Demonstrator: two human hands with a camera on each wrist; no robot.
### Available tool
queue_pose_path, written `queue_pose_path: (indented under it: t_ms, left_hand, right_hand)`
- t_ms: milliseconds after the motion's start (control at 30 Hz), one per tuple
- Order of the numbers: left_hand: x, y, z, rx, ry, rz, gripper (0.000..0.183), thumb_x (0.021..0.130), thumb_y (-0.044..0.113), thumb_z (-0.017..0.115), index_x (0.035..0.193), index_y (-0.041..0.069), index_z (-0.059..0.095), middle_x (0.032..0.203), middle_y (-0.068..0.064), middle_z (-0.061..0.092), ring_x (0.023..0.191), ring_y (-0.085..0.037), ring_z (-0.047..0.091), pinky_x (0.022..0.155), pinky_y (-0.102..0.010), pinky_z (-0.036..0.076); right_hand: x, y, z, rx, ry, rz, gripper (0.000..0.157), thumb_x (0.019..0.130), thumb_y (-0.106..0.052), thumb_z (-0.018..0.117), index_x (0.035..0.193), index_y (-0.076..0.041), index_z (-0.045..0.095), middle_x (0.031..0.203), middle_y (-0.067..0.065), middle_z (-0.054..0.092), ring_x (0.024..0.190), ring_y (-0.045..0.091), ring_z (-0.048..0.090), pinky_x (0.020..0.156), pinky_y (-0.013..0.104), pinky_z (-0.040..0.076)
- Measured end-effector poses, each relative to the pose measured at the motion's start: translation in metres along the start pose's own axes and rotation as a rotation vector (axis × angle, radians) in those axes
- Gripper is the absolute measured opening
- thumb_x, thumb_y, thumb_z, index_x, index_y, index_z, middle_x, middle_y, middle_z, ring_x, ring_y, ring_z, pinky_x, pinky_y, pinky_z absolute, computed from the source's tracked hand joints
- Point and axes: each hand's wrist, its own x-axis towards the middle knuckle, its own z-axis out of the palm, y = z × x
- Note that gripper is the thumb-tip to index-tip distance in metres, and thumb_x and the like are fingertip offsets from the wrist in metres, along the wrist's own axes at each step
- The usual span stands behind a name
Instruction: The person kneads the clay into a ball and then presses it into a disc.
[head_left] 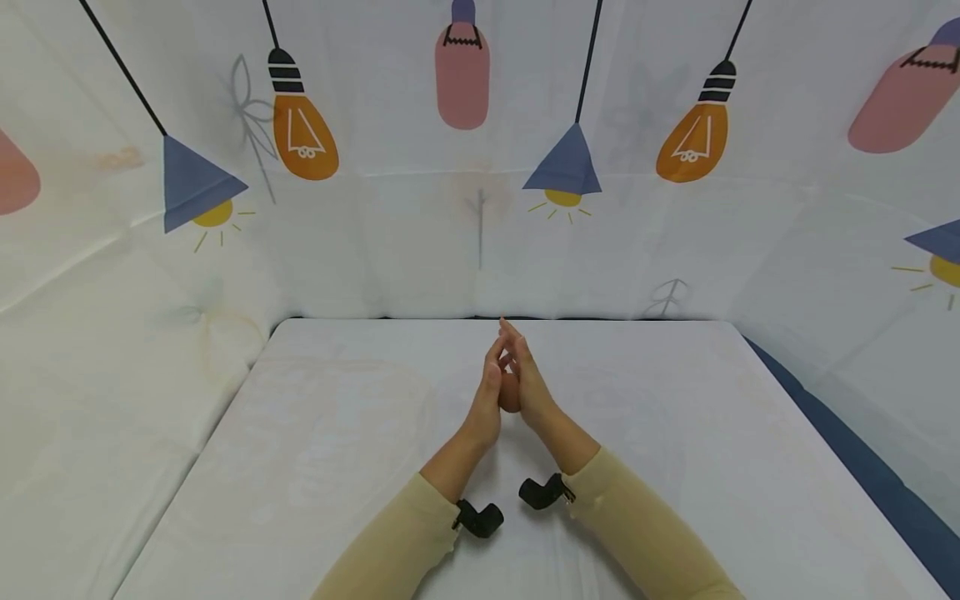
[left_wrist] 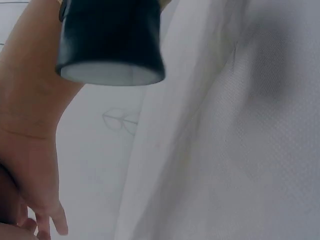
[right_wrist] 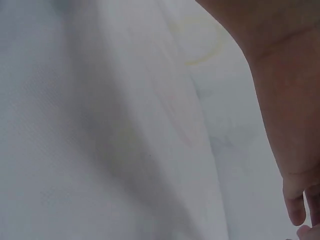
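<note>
Between the two palms sits a smooth reddish-brown, egg-shaped thing (head_left: 509,395), its lower end showing in the head view. My left hand (head_left: 486,407) presses it from the left with fingers extended forward. From the right, my right hand (head_left: 536,392) presses against it, also with fingers fairly straight. The fingertips of both hands meet above it, forming a peak. In the left wrist view the left hand (left_wrist: 30,170) is partly cut off, with a dark brown rounded edge beside the palm. Only the wrist and some fingers of the right hand (right_wrist: 295,160) show in the right wrist view.
A white-covered table (head_left: 300,467) lies beneath the hands. Behind it hangs a white cloth (head_left: 390,233) printed with lamps and bulbs. Black wrist-worn devices sit at the left cuff (head_left: 482,520) and right cuff (head_left: 542,492). Blue material (head_left: 840,425) borders the table's right side.
</note>
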Motion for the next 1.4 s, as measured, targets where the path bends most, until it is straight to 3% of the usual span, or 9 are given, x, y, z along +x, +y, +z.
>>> queue_pose_path:
  t_ms: [267, 467, 700, 833, 1067, 1200, 1400]
  left_hand:
    - [0.003, 0.0, -0.001, -0.012, 0.152, -0.048, 0.086, 0.097, 0.075, 0.016, 0.162, 0.019, 0.008, 0.166, -0.011, 0.011, 0.15, -0.031, 0.013, 0.115, -0.065, 0.014]
    - [0.007, -0.003, -0.005, -0.003, 0.266, -0.088, 0.097, 0.091, 0.083, 0.018, 0.161, 0.016, 0.01, 0.166, -0.014, 0.012, 0.151, -0.033, 0.013, 0.116, -0.063, 0.012]
    - [0.009, -0.007, -0.013, 0.004, 0.329, -0.183, 0.081, 0.096, 0.077, 0.017, 0.161, 0.028, 0.015, 0.166, -0.009, 0.014, 0.15, -0.031, 0.015, 0.116, -0.064, 0.008]
    - [0.008, -0.009, -0.014, 0.071, 0.284, -0.175, 0.078, 0.099, 0.072, 0.015, 0.161, 0.024, 0.014, 0.166, -0.007, 0.013, 0.151, -0.03, 0.013, 0.116, -0.064, 0.009]
    - [0.007, -0.007, -0.009, 0.183, 0.077, -0.132, 0.076, 0.103, 0.065, 0.008, 0.162, 0.017, 0.005, 0.166, -0.009, 0.007, 0.151, -0.031, 0.01, 0.115, -0.065, 0.014]
    - [0.005, -0.004, -0.005, 0.201, 0.007, -0.13, 0.078, 0.102, 0.065, 0.007, 0.161, 0.015, 0.003, 0.167, -0.01, 0.005, 0.151, -0.035, 0.011, 0.115, -0.065, 0.015]
    - [0.002, -0.002, -0.001, 0.175, -0.049, -0.127, 0.08, 0.1, 0.069, 0.005, 0.162, 0.019, 0.002, 0.167, -0.005, 0.006, 0.15, -0.036, 0.018, 0.114, -0.065, 0.021]
  right_hand:
    - [-0.01, -0.001, 0.012, -0.015, -0.093, -0.037, 0.069, 0.107, -0.053, 0.012, 0.16, -0.011, 0.022, 0.164, 0.012, 0.023, 0.149, 0.03, 0.018, 0.119, 0.056, 0.008]
    - [-0.016, -0.001, 0.013, -0.034, -0.176, -0.043, 0.082, 0.102, -0.068, 0.011, 0.16, -0.012, 0.023, 0.163, 0.012, 0.026, 0.15, 0.031, 0.022, 0.12, 0.054, 0.013]
    - [-0.019, -0.006, 0.013, -0.03, -0.208, -0.059, 0.074, 0.105, -0.059, 0.007, 0.16, -0.011, 0.023, 0.162, 0.014, 0.027, 0.15, 0.029, 0.021, 0.12, 0.053, 0.015]
    - [-0.019, -0.012, 0.011, 0.004, -0.202, -0.094, 0.082, 0.102, -0.067, 0.01, 0.16, -0.01, 0.022, 0.163, 0.015, 0.025, 0.151, 0.03, 0.019, 0.119, 0.057, 0.013]
    - [-0.012, -0.022, 0.005, 0.061, -0.099, -0.137, 0.086, 0.1, -0.071, 0.015, 0.159, -0.009, 0.022, 0.162, 0.017, 0.026, 0.151, 0.029, 0.019, 0.119, 0.056, 0.009]
    - [-0.008, -0.024, 0.001, 0.078, -0.034, -0.135, 0.084, 0.102, -0.067, 0.017, 0.159, -0.005, 0.022, 0.162, 0.017, 0.025, 0.151, 0.029, 0.017, 0.12, 0.055, 0.005]
    - [-0.002, -0.02, -0.005, 0.014, 0.048, -0.109, 0.074, 0.105, -0.059, 0.016, 0.158, -0.009, 0.028, 0.161, 0.013, 0.028, 0.15, 0.029, 0.017, 0.12, 0.052, 0.006]
